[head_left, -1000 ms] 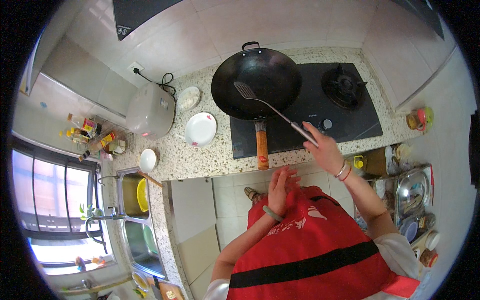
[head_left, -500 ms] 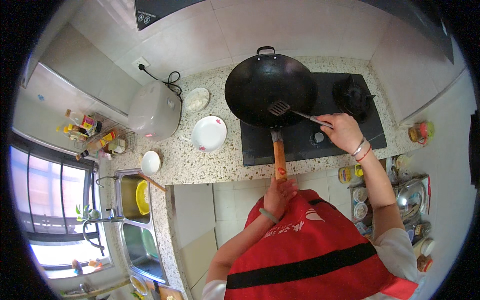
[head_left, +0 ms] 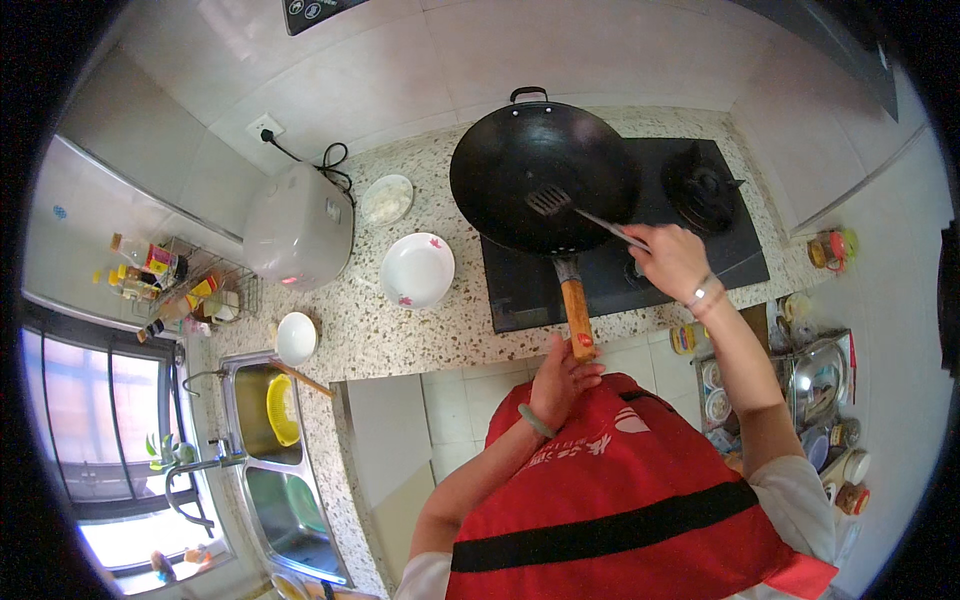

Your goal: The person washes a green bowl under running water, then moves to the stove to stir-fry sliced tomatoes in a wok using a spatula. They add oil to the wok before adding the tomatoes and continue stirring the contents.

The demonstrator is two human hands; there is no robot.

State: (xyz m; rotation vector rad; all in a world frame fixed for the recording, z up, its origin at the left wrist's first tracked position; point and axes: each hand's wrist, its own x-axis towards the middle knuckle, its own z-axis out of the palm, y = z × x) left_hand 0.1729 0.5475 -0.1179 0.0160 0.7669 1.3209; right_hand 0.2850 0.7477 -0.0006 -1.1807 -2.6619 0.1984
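Note:
A large black wok point(head_left: 530, 150) rests over the left side of the black cooktop point(head_left: 735, 255), its inside dark and bare-looking. Its wooden handle point(head_left: 576, 308) points toward me. My left hand point(head_left: 566, 385) is at the handle's end, thumb along its left side and fingers loosely spread below it, not wrapped round it. In my right hand point(head_left: 668, 262) is a slotted spatula point(head_left: 549, 202), gripped by its handle, with its blade inside the wok near the middle. The knob behind the right hand is partly covered.
Left of the wok are a white plate point(head_left: 418, 270), a bowl of white food point(head_left: 387, 201) and a rice cooker point(head_left: 300, 225). A small white bowl point(head_left: 297, 338) stands near the sink point(head_left: 236, 400), which holds a yellow basket point(head_left: 282, 410). Jars point(head_left: 850, 495) crowd the right side.
The wok's handle has swung slightly right, and my left hand has loosened at its end. The spatula blade has shifted slightly left and up inside the wok.

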